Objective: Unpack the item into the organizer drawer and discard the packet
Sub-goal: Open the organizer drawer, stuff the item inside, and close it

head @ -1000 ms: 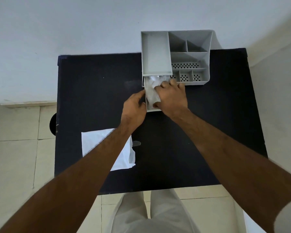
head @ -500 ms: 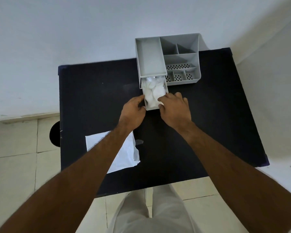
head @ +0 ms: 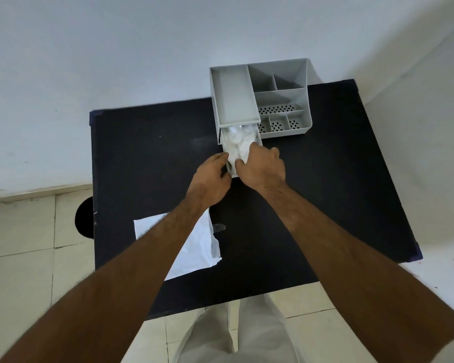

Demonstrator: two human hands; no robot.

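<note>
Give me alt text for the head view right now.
Both hands, left hand and right hand, are at the open drawer of a grey organizer, which holds white pads. An empty white packet lies on the black table.

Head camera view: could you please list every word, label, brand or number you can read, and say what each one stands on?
None can be read: the grey plastic organizer, its pulled-out drawer of white pads, the flat white packet and the black table show no print.
</note>
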